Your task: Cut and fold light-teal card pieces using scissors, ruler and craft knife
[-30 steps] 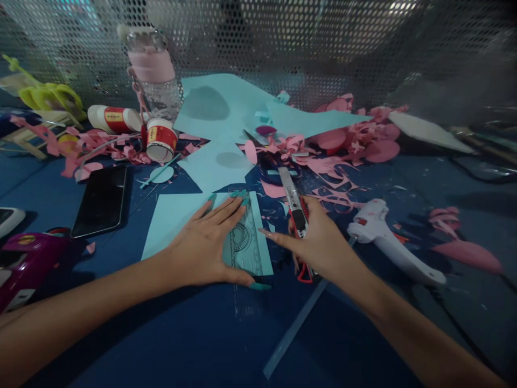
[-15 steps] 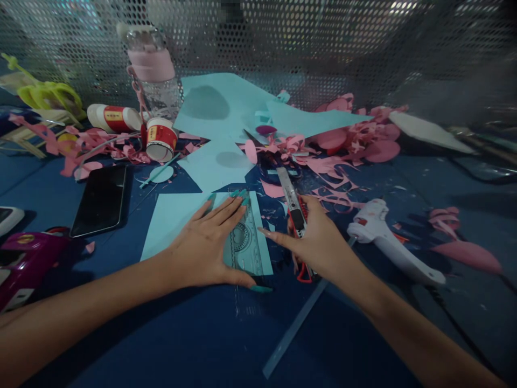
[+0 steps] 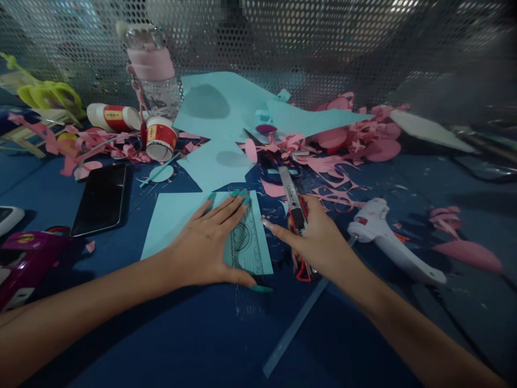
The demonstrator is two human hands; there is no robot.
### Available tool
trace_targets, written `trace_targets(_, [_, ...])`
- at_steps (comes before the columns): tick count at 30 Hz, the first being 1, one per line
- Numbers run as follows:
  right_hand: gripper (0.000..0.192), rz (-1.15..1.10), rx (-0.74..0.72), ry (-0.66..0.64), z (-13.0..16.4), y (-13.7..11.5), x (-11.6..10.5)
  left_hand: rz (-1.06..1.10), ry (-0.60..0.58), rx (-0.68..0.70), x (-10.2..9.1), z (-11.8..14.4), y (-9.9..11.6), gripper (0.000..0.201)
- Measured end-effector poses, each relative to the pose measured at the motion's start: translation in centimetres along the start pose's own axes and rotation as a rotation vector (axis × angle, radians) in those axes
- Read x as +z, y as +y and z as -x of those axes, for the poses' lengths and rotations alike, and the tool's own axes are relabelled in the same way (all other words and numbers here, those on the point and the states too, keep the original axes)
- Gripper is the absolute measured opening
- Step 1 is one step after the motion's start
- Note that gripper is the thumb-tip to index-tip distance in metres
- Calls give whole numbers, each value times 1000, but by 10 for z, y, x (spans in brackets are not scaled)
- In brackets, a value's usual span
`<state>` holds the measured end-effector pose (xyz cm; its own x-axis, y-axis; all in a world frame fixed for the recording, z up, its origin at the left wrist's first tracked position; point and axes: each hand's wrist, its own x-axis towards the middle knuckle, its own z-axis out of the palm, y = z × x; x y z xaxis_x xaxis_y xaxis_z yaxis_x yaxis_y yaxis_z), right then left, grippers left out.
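My left hand [image 3: 205,242] lies spread over a light blue sheet of paper [image 3: 161,226] and a clear ruler [image 3: 251,245]. Its fingers press near the ruler's far end, while the thumb stretches toward the near edge of the paper. The ruler runs lengthwise near the sheet's right edge and sticks out past it toward me. To the right, my right hand [image 3: 319,237] is wrapped around a red and black utility knife [image 3: 298,215], its metal end pointing away from me. The knife is apart from the sheet, and my palm hides part of its handle.
A white glue gun [image 3: 391,237] lies at the right, with a thin pale strip [image 3: 294,328] nearby. Behind are blue paper pieces [image 3: 224,161], pink scraps [image 3: 335,161], paper cups [image 3: 160,141] and a bottle [image 3: 151,67]. A phone [image 3: 100,199] rests at the left.
My right hand and the utility knife have shifted very slightly, with the thumb drawn a little away from the paper. The left hand, ruler and sheet stay in place.
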<state>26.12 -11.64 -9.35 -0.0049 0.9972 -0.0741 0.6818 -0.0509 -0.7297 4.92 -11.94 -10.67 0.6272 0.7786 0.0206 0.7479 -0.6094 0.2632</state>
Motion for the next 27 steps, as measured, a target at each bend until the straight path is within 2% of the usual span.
trace_targets(18, [60, 80, -1, 18, -1, -3, -1, 15, 4, -3, 0, -1, 1, 113])
trace_targets(27, [55, 83, -31, 35, -1, -3, 0, 1, 6, 1, 2, 0, 1, 113])
